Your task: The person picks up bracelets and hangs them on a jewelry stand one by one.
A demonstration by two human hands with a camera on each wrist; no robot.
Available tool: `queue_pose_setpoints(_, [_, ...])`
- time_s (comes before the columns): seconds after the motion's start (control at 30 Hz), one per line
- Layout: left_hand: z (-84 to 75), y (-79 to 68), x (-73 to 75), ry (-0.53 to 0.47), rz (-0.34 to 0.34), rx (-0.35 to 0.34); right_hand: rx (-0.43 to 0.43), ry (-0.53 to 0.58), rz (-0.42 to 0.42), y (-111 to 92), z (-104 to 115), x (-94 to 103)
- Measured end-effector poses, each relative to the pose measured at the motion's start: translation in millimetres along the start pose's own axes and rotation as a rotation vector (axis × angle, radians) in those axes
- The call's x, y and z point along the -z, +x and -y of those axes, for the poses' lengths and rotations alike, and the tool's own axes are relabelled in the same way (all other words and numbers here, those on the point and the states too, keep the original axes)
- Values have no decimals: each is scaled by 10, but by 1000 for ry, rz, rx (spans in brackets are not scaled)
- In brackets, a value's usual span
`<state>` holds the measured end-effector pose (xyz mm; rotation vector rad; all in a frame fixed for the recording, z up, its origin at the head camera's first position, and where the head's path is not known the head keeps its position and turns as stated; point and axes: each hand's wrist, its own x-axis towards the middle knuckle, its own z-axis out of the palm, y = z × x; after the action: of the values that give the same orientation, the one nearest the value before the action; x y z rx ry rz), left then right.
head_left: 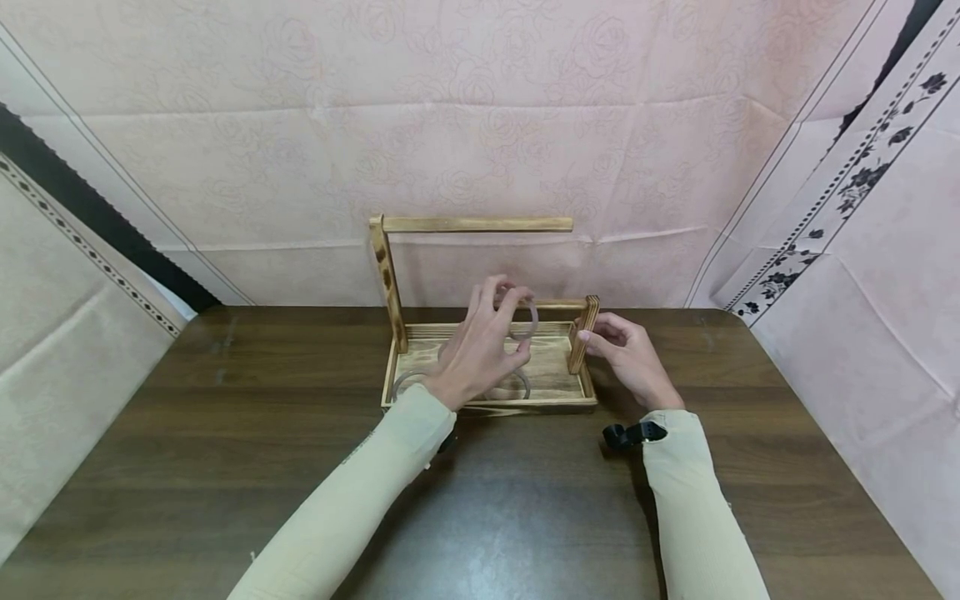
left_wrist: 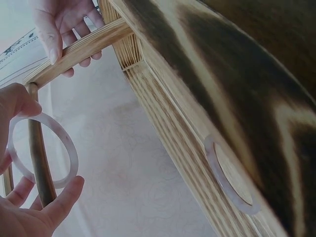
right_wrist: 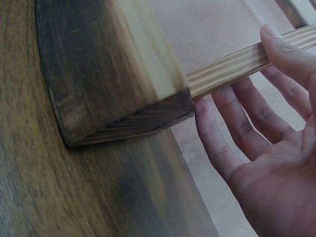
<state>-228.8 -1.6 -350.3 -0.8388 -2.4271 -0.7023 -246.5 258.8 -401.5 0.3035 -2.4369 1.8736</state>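
Observation:
My left hand pinches a pale lilac bangle between thumb and fingers. In the left wrist view the lower rod of a wooden bangle stand runs through the ring. My right hand holds the short right post, thumb on one face and fingers on the other in the right wrist view. The stand has a shallow tray base, a tall left post and an upper rod. Another bangle is in the tray, partly hidden by the left hand and wrist.
A further bangle shows at the tray's left end. The stand is on a dark wooden table, near its back edge. Pale floral cloth hangs behind, and more cloth covers the sides.

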Motion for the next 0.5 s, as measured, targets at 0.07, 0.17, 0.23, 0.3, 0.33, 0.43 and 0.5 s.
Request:
queue_pose_setpoints(0.07, [-10,2,-6,-7,1,-1,-6,2,-4,-1,2,-1])
queue_pose_setpoints(0.17, [-19,7,-18,-15,0,-4,-13,-2,0,1,-1,-1])
queue_pose_setpoints(0.23, [-27,11,-28,-19,-3,-6,-18,0,1,5,-4,-1])
queue_pose_setpoints(0.3, [-32,16,-38,-19,-6,-9,-21,0,3,6,-3,-1])
queue_pose_setpoints(0.33, [-36,18,-42,-19,-8,-10,-22,2,3,6,-1,-1])
queue_pose_setpoints(0.43, [-45,24,-51,-19,-12,-17,-22,3,-1,8,0,-2])
queue_pose_setpoints(0.5, [-50,28,-55,-21,-12,-22,-22,1,-1,9,-1,-3])
